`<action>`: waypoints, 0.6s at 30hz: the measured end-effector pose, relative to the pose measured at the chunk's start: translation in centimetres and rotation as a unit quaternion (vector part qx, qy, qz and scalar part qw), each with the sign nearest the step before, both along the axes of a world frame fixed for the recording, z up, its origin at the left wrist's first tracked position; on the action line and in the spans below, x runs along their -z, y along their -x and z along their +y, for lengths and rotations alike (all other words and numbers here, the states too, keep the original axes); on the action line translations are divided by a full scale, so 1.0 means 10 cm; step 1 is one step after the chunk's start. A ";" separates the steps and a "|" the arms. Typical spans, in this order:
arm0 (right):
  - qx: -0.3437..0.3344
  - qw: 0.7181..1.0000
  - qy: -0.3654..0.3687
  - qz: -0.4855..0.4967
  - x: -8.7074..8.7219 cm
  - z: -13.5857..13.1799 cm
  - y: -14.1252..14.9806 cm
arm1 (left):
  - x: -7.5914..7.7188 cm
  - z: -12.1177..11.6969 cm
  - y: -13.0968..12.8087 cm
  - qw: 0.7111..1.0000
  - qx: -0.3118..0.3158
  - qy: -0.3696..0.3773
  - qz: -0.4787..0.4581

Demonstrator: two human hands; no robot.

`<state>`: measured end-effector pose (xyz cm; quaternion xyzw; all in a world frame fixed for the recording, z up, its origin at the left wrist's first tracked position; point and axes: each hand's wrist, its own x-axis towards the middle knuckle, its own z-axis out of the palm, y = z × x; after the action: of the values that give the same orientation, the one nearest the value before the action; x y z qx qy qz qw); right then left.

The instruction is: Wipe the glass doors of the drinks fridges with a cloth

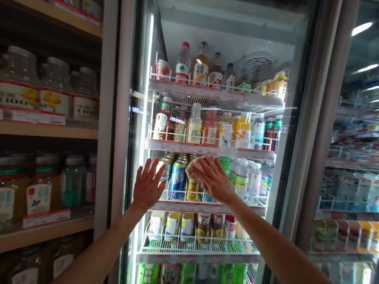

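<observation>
Both of my arms reach up toward the front of a lit drinks fridge, whose glass (223, 36) shows faint reflections. My right hand (214, 178) lies nearly flat over a pale beige cloth (192, 170), its fingers pointing up and left, in front of the third shelf. Part of the cloth is hidden under the palm. To the left, my left hand (148, 186) is raised with fingers spread and nothing in it. Whether it touches the glass I cannot tell. Behind the hands stand a blue can (177, 180) and a gold can (192, 189).
Inside the fridge, wire shelves (208, 148) hold several bottles and cans. A metal frame (124, 90) separates it from an open rack of bottles (20, 78) on the left. Another glass-fronted cooler (356, 171) stands at the right.
</observation>
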<state>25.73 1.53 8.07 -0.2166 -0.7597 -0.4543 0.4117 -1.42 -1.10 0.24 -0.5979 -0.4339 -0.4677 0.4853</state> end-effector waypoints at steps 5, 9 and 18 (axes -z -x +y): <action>0.000 0.932 -0.074 0.356 -0.50 0.13 -0.17 | 0.00 0.02 0.00 1.000 0.002 0.002 0.002; -0.004 0.983 -0.037 0.178 -0.41 0.06 0.05 | 0.02 -0.01 0.00 1.000 -0.008 0.007 0.004; 0.007 0.897 -0.101 0.431 -1.06 0.26 -0.62 | -0.71 -0.09 0.19 0.999 0.006 -0.046 -0.028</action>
<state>31.91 4.16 18.72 -0.3541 -0.4565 -0.3938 0.7150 -3.31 -1.99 7.39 -0.5640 -0.4220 -0.5066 0.4971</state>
